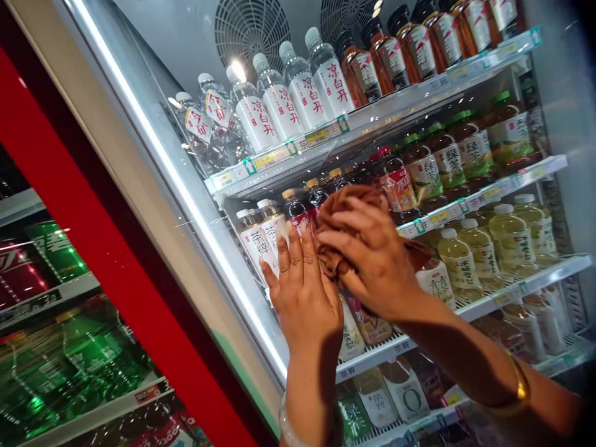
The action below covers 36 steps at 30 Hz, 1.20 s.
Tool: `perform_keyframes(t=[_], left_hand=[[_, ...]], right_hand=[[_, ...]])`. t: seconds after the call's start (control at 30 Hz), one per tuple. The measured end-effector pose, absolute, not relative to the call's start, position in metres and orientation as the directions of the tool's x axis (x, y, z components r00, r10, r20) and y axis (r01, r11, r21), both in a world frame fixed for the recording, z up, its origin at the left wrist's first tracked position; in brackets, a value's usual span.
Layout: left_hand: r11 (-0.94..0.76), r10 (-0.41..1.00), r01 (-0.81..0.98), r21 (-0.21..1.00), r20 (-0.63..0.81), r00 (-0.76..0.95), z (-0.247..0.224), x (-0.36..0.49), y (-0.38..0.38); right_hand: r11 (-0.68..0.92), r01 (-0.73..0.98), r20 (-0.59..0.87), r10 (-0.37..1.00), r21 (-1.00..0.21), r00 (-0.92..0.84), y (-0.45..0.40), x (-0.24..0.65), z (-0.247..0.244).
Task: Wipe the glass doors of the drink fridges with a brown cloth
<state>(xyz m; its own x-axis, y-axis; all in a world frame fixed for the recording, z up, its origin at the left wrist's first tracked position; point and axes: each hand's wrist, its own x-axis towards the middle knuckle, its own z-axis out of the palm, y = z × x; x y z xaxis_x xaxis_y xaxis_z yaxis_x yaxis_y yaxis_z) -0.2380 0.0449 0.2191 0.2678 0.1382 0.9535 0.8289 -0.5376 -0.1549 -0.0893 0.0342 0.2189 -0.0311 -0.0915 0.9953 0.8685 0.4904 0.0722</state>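
Observation:
My left hand (305, 298) lies flat with fingers stretched out, apparently against the glass door of a lit drinks cooler. It wears a pale bangle (289, 422) at the wrist and holds nothing. Just right of it, my right hand (377, 254) grips a bunched brown cloth (351, 205), pressed toward the same glass. A gold bracelet (519, 379) circles that wrist. Behind the hands stand bottles on the second shelf, among them white-labelled tea bottles (256, 236) and a red-labelled bottle (398, 186). The hands and cloth hide part of that row.
Clear water bottles (302, 87) and dark-capped amber bottles (391, 59) fill the top shelf (326, 130). Lower shelves hold pale yellow drinks (465, 264). A red frame post (107, 267) stands at the left, and beyond it a second cooler holds green bottles (93, 347).

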Motion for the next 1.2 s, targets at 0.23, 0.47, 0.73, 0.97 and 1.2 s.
perform_keyframes(t=[0.23,0.47,0.73,0.97,1.2], left_hand=[[-0.484,0.220,0.871,-0.086,0.951,0.216,0.176,-0.257,0.040],[-0.476,0.286,0.879,-0.033,0.939,0.190,0.179,-0.274,0.025],[-0.443,0.381,0.896,0.028,0.911,0.160,0.152,-0.299,0.017],[-0.397,0.345,0.916,0.059,0.934,0.089,0.148,-0.323,0.011],[-0.455,0.372,0.874,0.170,0.928,0.013,0.128,-0.349,0.006]], right_hand=[[0.445,0.894,0.988,-0.113,-0.041,0.102,0.041,-0.080,0.176],[0.597,0.799,0.997,-0.068,0.079,-0.048,0.042,-0.141,0.173],[0.668,0.737,0.992,-0.010,0.102,-0.128,0.029,-0.167,0.152],[0.665,0.728,0.986,-0.093,0.167,-0.142,0.034,-0.190,0.166],[0.735,0.627,0.960,-0.118,0.257,-0.256,0.033,-0.215,0.143]])
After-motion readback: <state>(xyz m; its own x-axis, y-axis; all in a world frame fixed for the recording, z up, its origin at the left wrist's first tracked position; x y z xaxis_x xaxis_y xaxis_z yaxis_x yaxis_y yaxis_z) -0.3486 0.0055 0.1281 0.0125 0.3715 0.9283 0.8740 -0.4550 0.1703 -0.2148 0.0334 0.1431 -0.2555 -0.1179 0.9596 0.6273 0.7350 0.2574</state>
